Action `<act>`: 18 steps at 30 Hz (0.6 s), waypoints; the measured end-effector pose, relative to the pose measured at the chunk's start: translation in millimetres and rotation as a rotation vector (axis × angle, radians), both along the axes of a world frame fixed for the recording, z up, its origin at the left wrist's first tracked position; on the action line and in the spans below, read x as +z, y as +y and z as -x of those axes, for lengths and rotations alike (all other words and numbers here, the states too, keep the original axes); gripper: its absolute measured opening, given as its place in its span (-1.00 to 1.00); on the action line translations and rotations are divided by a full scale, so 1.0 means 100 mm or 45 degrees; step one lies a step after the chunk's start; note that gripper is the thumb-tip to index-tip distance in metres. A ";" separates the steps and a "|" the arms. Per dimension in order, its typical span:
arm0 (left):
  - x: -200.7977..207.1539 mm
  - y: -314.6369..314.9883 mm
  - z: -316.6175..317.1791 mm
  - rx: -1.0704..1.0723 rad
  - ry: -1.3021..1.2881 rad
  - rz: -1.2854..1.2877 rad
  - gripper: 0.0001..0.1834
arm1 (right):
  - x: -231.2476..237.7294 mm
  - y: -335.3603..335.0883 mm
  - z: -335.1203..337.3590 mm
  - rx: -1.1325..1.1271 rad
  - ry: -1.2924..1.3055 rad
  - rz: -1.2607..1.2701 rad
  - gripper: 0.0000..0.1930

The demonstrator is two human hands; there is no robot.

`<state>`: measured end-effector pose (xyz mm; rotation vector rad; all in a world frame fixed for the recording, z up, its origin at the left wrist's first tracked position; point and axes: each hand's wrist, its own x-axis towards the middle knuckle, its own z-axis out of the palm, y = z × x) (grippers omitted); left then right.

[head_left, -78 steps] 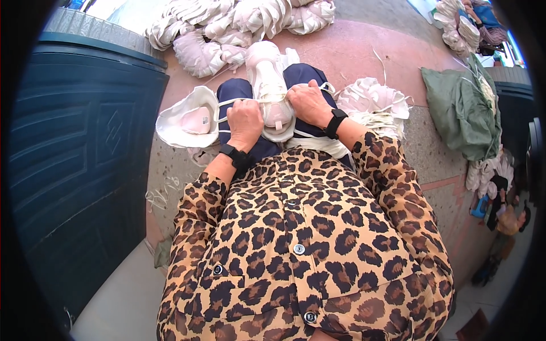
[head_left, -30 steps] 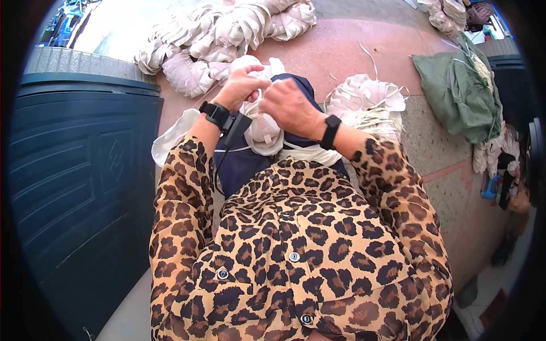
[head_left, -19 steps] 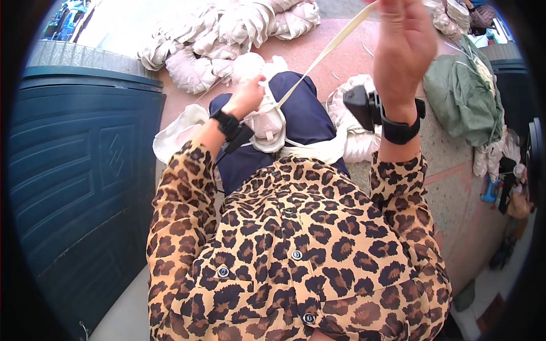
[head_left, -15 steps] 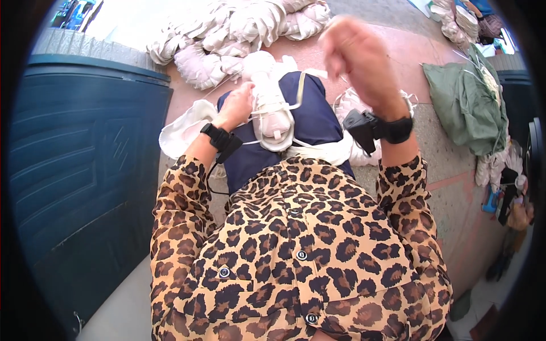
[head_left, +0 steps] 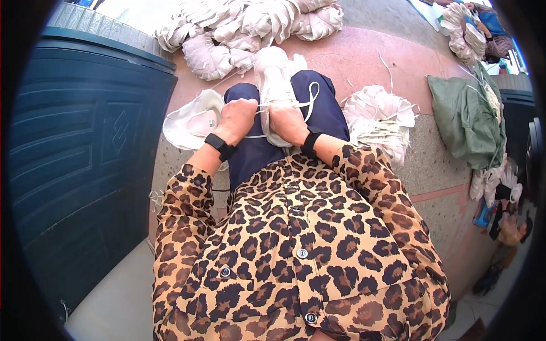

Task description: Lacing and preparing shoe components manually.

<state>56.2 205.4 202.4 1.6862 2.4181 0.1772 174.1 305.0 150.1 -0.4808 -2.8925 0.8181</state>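
Note:
A white shoe (head_left: 272, 71) lies lengthwise on my lap, between the dark blue trouser legs (head_left: 318, 94). A white shoelace (head_left: 314, 98) crosses it, with a loop standing out on the right over my knee. Left of the shoe, my left hand (head_left: 238, 118) is closed in a fist, and a stretch of lace runs from it toward the shoe. My right hand (head_left: 289, 124) is closed over the shoe's opening, at the lace; its fingertips are mostly hidden. Both wrists wear black straps.
A pile of white shoe parts (head_left: 256, 23) lies ahead on the floor. To the left are a white piece (head_left: 190, 122) and a dark blue door (head_left: 85, 153). More white pieces (head_left: 381, 116) and a green sack (head_left: 469, 116) lie to the right.
My right hand has come down and left from its raised position, onto the shoe. My left hand has closed into a fist beside the shoe. The lace loop has shifted.

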 end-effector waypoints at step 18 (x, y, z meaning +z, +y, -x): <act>0.69 0.64 0.02 -0.054 -1.524 -0.012 -0.65 | 2.23 1.02 -0.02 0.364 0.608 1.783 -0.82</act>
